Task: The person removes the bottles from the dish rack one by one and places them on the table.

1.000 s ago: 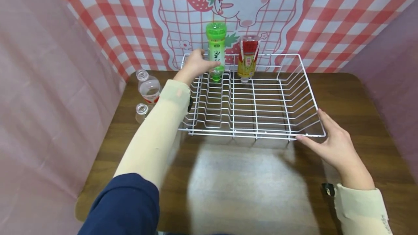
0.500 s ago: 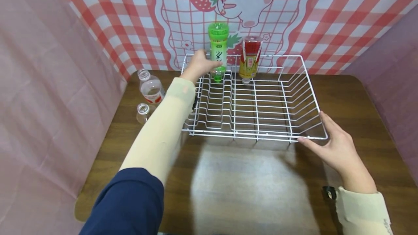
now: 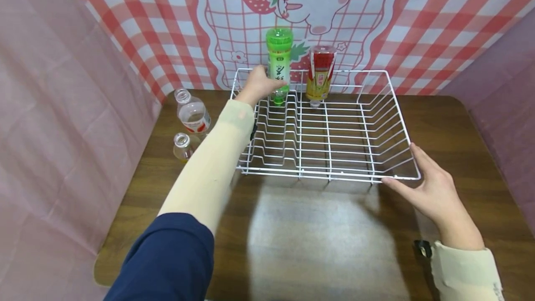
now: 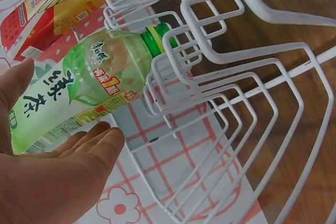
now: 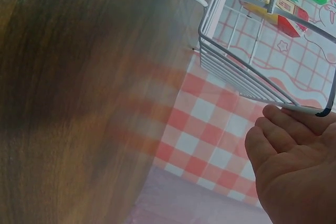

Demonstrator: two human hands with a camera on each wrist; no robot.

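Observation:
A green tea bottle (image 3: 279,52) stands upside down, cap end low, at the back left of the white wire dish rack (image 3: 330,174). My left hand (image 3: 259,86) holds it around the middle, thumb in front and fingers on the far side. In the left wrist view the bottle (image 4: 113,59) lies between the thumb and the fingers, its cap (image 4: 157,39) among the rack's bent wires. At the rack's front right corner, my right hand (image 3: 434,187) grips with its thumb on the front rim and fingers along the side.
Beside the tea bottle, a red and yellow bottle (image 3: 320,75) stands upside down in the rack. Left of the rack are two clear bottles, one with a red and white label (image 3: 194,115) and a nearer one (image 3: 184,145). A checked cloth (image 3: 146,17) hangs behind the table.
My left hand has shifted slightly to the right against the tea bottle. The bottles and rack keep their places, and my right hand stays at the corner.

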